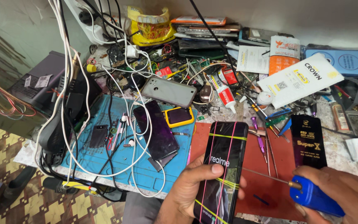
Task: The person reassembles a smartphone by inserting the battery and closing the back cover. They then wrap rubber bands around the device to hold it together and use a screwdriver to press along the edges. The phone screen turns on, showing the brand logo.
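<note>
Rubber bands, yellow and pink, criss-cross the black phone [222, 166] that my left hand [187, 188] grips from below at the near edge of the bench, thumb laid flat across the lit screen. My right hand [340, 193] is closed around a blue-handled tool [311, 195], its thin metal shaft [266, 175] reaching left until the tip sits at the phone's right edge, about halfway up. Doing this well, I judge, means keeping the shaft low and nearly flat to the glass so the point follows the seam rather than digging in, and keeping my thumb clear of the bands so none snaps off. The phone hangs over the red mat [278, 166], so resting my left wrist on the bench would steady it. Loose screwdrivers [262, 141] lie just beyond on the mat, a black flat packet [308, 141] to their right, and a dark phone [156, 130] among white cables [143, 124] on the blue mat [104, 155] to the left.
</note>
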